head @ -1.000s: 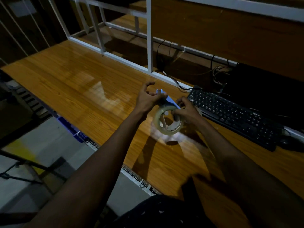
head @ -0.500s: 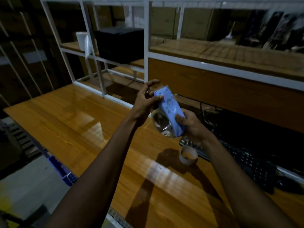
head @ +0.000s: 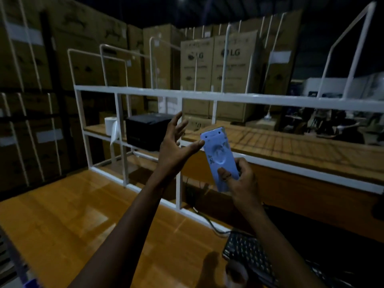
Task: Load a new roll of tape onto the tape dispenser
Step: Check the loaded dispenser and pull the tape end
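Note:
A light blue tape dispenser point(head: 218, 154) is raised upright in front of the white shelf frame, its flat side with a round hub facing me. My right hand point(head: 242, 179) grips its lower end, thumb pressed on the face. My left hand point(head: 175, 149) hovers at its upper left with fingers spread, the thumb tip touching the dispenser's top edge. No tape roll shows on the dispenser from this side. A small pale ring point(head: 236, 273), perhaps an empty core, lies on the desk by the keyboard.
A wooden desk point(head: 68, 221) stretches below. A black keyboard point(head: 247, 252) sits at lower right with a cable behind it. The white metal shelf frame point(head: 178, 94) holds a black box point(head: 148, 129) and a white paper roll point(head: 111, 126). Stacked cardboard cartons fill the background.
Both hands rose with the dispenser and my view tilted up from the desk. The left hand let go and spread its fingers; the clear tape roll seen earlier is out of sight.

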Action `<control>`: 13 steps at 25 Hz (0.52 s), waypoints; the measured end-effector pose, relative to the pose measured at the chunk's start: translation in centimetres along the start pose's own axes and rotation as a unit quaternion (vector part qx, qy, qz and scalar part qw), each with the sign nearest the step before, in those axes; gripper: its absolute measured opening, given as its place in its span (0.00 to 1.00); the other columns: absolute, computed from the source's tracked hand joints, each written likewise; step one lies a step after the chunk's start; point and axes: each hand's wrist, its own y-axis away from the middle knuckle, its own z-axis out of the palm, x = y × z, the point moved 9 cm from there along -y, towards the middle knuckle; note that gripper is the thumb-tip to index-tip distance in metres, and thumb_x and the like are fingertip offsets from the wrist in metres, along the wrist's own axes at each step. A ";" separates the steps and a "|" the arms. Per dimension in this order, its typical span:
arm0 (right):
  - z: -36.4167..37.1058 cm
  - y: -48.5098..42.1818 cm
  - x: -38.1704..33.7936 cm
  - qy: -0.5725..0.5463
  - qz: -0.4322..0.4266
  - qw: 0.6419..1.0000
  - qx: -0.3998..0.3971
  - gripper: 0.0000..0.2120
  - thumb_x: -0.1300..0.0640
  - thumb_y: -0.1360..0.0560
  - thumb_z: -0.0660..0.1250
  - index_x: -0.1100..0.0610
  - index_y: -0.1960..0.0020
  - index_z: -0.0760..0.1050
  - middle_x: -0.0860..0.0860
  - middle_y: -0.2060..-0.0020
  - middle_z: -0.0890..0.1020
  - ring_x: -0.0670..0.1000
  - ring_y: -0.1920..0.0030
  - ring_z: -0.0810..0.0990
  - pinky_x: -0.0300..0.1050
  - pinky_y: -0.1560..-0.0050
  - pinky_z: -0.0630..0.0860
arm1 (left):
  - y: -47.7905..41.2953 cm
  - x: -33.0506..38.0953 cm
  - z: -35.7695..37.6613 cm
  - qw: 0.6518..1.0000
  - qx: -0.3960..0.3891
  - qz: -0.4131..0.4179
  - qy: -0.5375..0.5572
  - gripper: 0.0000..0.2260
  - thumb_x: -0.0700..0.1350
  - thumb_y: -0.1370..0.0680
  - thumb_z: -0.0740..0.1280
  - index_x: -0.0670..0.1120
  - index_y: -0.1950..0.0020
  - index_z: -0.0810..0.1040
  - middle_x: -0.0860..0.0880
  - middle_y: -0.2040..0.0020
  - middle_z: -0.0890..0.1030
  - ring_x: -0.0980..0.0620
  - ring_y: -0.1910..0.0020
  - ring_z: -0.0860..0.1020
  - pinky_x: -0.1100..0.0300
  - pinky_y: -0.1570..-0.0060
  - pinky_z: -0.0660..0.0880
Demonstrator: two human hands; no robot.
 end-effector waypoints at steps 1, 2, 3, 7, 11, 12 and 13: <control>-0.5 -0.6 -1.0 0.004 -0.012 1.000 0.018 0.11 0.57 0.27 0.72 0.49 0.55 0.70 0.43 0.58 0.78 0.35 0.63 0.80 0.32 0.70 0.75 | -0.4 1.1 -0.3 0.999 0.015 0.018 -0.033 0.42 0.66 0.34 0.69 0.59 0.25 0.55 0.48 0.24 0.65 0.52 0.27 0.64 0.46 0.31 0.66; -1.0 -1.1 -1.8 0.004 -0.020 0.999 0.032 0.11 0.59 0.27 0.72 0.50 0.54 0.70 0.43 0.59 0.78 0.33 0.64 0.79 0.30 0.71 0.74 | -0.6 2.3 -0.5 0.997 0.029 0.039 -0.067 0.40 0.65 0.31 0.64 0.57 0.23 0.54 0.48 0.23 0.62 0.53 0.26 0.62 0.48 0.30 0.63; -1.4 -1.5 -2.4 0.003 -0.026 0.999 0.043 0.10 0.60 0.26 0.71 0.53 0.54 0.70 0.43 0.59 0.77 0.31 0.64 0.78 0.29 0.71 0.73 | -0.7 3.3 -0.6 0.992 0.039 0.064 -0.099 0.38 0.65 0.28 0.60 0.55 0.22 0.52 0.47 0.22 0.60 0.53 0.25 0.60 0.50 0.29 0.61; -2.4 -1.8 -3.9 -0.031 -0.041 0.996 0.069 0.09 0.64 0.26 0.70 0.57 0.51 0.70 0.44 0.58 0.77 0.31 0.63 0.78 0.28 0.70 0.74 | -0.4 5.9 -0.6 0.975 0.047 0.127 -0.175 0.34 0.61 0.24 0.53 0.50 0.22 0.48 0.45 0.21 0.54 0.49 0.22 0.54 0.47 0.25 0.56; -2.9 -1.1 -4.7 -0.092 -0.046 0.992 0.076 0.10 0.64 0.25 0.68 0.51 0.50 0.71 0.46 0.55 0.79 0.35 0.60 0.81 0.33 0.65 0.78 | 0.1 5.9 -0.7 0.981 0.042 0.115 -0.152 0.34 0.62 0.25 0.52 0.51 0.22 0.48 0.52 0.22 0.53 0.55 0.24 0.53 0.55 0.28 0.55; -2.9 -0.9 -4.8 -0.106 -0.043 0.990 0.078 0.10 0.62 0.25 0.68 0.50 0.50 0.72 0.46 0.54 0.79 0.36 0.59 0.81 0.35 0.64 0.79 | 0.3 5.9 -0.7 0.982 0.041 0.116 -0.147 0.33 0.62 0.25 0.52 0.53 0.23 0.48 0.55 0.24 0.52 0.57 0.25 0.53 0.56 0.28 0.55; -3.0 -0.8 -4.8 -0.119 -0.039 0.989 0.080 0.10 0.57 0.26 0.70 0.48 0.49 0.72 0.46 0.53 0.80 0.37 0.58 0.81 0.37 0.63 0.79 | 0.4 6.0 -0.7 0.982 0.040 0.117 -0.142 0.31 0.62 0.25 0.52 0.55 0.24 0.47 0.56 0.25 0.52 0.58 0.25 0.53 0.57 0.29 0.54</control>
